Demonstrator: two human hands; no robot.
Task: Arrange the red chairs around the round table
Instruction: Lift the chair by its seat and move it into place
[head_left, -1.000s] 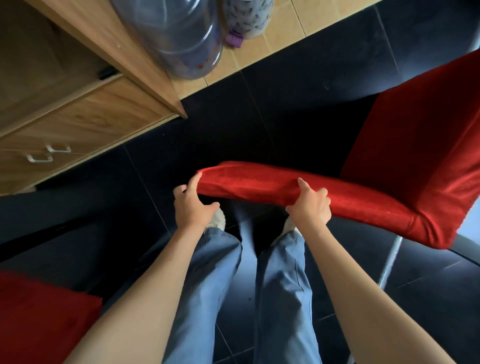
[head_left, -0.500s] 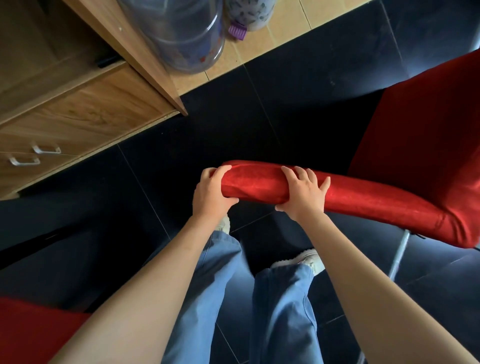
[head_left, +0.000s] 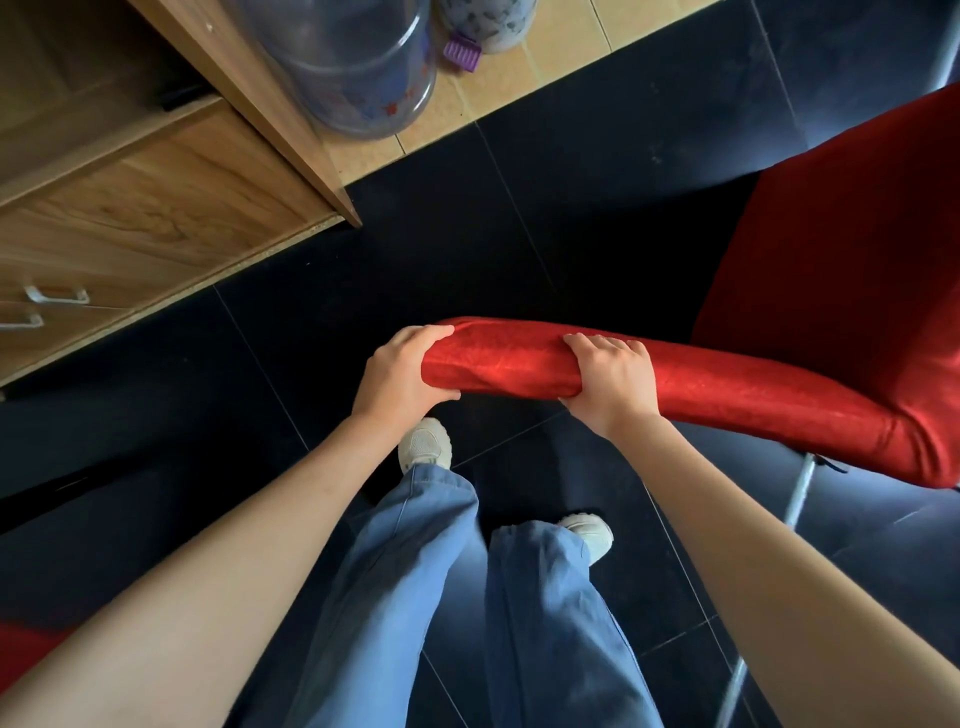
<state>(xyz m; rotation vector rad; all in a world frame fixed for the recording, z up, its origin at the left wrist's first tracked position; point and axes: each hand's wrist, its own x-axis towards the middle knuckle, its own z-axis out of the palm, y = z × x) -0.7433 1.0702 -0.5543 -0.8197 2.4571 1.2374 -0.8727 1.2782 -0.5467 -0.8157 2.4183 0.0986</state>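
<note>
A red fabric-covered chair (head_left: 810, 312) stands on the dark tiled floor at the right, its seat at the far right and the top edge of its backrest running across the middle of the view. My left hand (head_left: 400, 374) grips the left end of that backrest edge. My right hand (head_left: 613, 379) grips the same edge a little further right, fingers curled over the top. A metal chair leg (head_left: 800, 488) shows below the backrest. The round table is not in view.
A wooden cabinet (head_left: 156, 208) with drawers and metal handles fills the upper left. A large clear water bottle (head_left: 348, 62) stands on tan tiles beside it. Part of another red chair (head_left: 26, 649) shows at the lower left. My legs and shoes are below the chair.
Both hands went from reaching at the backrest edge to gripping it firmly. The chair has shifted slightly, and my right foot has stepped back.
</note>
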